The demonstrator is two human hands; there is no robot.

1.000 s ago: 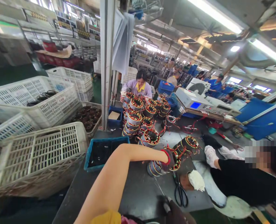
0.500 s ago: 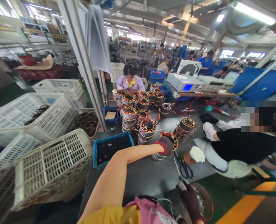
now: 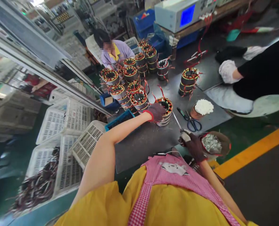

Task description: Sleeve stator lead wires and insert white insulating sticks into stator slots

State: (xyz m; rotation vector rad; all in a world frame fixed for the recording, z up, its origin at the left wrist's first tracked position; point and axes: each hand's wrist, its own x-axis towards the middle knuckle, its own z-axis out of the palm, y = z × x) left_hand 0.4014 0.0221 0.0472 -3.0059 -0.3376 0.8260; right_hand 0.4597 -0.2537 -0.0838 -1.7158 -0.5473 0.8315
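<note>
Grip wound stator by its rim on table, closing fingers of left hand. Clamp thin rod within curled fingers of right hand. Too blurred to read on instrument.

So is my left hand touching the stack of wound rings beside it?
Touching. The head view shows your left hand laid over the left rim of the ring stack, with no gap visible.
</note>
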